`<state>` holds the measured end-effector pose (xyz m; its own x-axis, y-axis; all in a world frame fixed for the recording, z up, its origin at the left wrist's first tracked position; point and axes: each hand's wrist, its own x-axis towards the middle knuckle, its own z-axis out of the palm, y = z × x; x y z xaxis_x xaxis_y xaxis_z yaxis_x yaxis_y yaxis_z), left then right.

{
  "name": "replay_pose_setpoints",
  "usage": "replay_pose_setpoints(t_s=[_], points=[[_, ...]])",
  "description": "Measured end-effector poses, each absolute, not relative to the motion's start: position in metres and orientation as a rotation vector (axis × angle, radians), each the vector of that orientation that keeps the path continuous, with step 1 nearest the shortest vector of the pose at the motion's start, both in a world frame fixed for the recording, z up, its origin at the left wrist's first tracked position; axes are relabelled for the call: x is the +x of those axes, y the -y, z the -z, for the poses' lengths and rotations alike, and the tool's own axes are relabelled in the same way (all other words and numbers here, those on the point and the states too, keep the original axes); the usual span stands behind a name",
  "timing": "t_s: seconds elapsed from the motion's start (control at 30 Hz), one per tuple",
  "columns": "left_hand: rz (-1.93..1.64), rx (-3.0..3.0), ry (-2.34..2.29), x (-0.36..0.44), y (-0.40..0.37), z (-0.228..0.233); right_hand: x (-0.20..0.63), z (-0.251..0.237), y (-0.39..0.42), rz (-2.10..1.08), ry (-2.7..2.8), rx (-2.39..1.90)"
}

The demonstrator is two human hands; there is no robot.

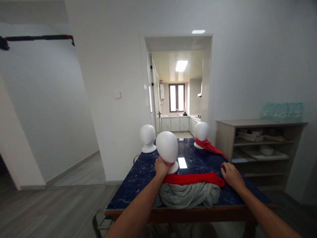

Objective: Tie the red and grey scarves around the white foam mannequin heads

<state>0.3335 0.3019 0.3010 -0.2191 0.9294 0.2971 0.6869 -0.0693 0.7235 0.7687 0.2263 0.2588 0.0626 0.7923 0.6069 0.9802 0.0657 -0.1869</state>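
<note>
A white mannequin head stands at the middle of the dark blue table, slightly tilted. My left hand is wrapped round its neck, with some fingers hidden behind it. My right hand is at the table's right side, fingers loosely bent and apart, holding nothing visible. Just left of it ends a folded red scarf, which lies across a bunched grey cloth at the near edge. Another mannequin head is bare at the back left. A third one has a red scarf round its neck, trailing right.
The blue marble-patterned table has a wooden edge. A shelf unit on the right carries several wrapped bottles on top. Beyond the table a doorway opens onto a kitchen. A metal-framed stool stands at the near left.
</note>
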Motion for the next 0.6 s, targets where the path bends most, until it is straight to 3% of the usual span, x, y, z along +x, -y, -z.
replay_pose_setpoints(t_s=[0.6], points=[[-1.394, 1.634, -1.933, 0.137, -0.364, -0.325, 0.770, -0.254, -0.230, 0.400, 1.789, -1.727]])
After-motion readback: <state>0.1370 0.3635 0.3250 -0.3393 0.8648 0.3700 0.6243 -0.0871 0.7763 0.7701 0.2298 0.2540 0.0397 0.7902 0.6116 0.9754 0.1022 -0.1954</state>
